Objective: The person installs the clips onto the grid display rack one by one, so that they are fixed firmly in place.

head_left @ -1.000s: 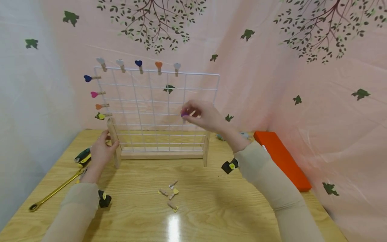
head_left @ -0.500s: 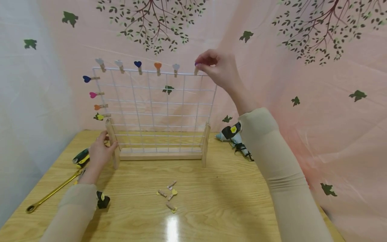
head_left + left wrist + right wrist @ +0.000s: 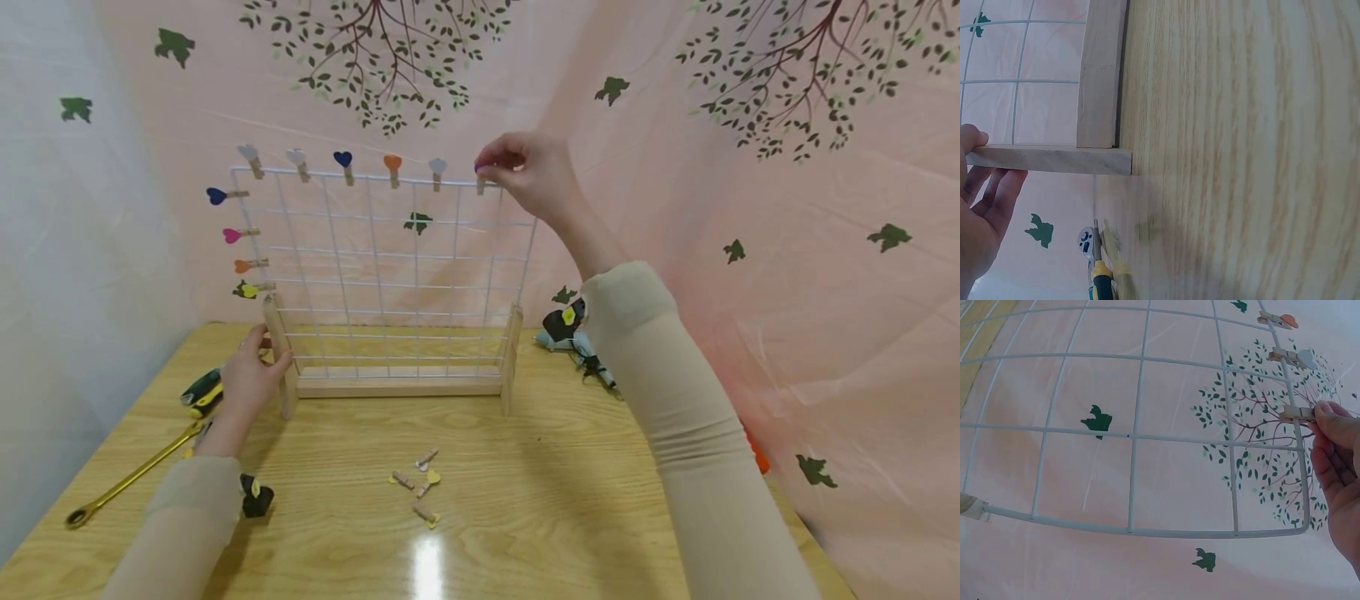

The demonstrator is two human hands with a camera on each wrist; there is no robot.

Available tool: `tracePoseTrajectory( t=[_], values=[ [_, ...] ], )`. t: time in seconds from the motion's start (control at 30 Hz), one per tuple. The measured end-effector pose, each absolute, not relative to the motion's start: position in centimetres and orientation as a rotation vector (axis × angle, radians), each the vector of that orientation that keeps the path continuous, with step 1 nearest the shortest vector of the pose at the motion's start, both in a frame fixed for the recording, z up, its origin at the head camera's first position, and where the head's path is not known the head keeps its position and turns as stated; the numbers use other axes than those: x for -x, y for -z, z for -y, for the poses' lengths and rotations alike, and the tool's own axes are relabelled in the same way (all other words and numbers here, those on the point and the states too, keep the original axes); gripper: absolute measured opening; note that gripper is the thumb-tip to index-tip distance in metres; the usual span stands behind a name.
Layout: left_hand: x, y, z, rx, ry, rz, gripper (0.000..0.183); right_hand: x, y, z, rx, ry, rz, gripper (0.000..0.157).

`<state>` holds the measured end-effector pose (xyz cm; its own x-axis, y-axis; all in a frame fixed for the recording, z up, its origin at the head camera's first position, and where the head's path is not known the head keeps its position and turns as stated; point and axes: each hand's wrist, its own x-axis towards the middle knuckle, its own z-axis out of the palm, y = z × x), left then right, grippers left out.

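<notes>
Pale pink cloth printed with leafy branches hangs behind a wood-grain table. High over the table, the person's right grip is narrow, pinching a purple-heart clothespin between thumb and fingertips; the pin's wooden end lies across the top wire of a white grid panel. Lower and to the left, the left grip holds the stand's left wooden upright, thumb on one side and fingers on the other.

Leftward from the right grip, five heart clothespins stand along the top wire: pale, orange, dark blue, then two pale. Above the left grip, four side clothespins with blue, pink, orange and yellow hearts point outward from the panel's edge. Well below the right grip, four loose clothespins lie on the table.

Just left of the left grip sits a green-and-yellow tool handle, with a gold wrench nearer the viewer. Below the right grip, a glue gun is partly hidden by the wrist camera.
</notes>
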<state>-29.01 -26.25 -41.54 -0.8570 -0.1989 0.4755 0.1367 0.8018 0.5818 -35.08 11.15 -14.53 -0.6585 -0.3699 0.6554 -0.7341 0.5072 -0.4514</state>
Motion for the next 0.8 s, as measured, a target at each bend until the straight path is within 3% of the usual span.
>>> tracePoseTrajectory(
  t=[0.43, 0.63, 0.8],
  values=[
    [29.3, 42.1, 26.4, -0.052, 0.853, 2.474, 0.048, 33.2, 16.2, -11.6, -1.121, -0.721, 2.114, 0.027],
    [29.3, 42.1, 26.4, -0.073, 0.856, 2.492, 0.05, 30.9, 21.2, -11.2, -1.345, -0.621, 2.091, 0.03],
    [29.2, 42.0, 26.4, -0.072, 0.857, 2.481, 0.049, 28.9, 27.5, -10.7, -1.492, -0.525, 2.313, 0.048]
  ],
)
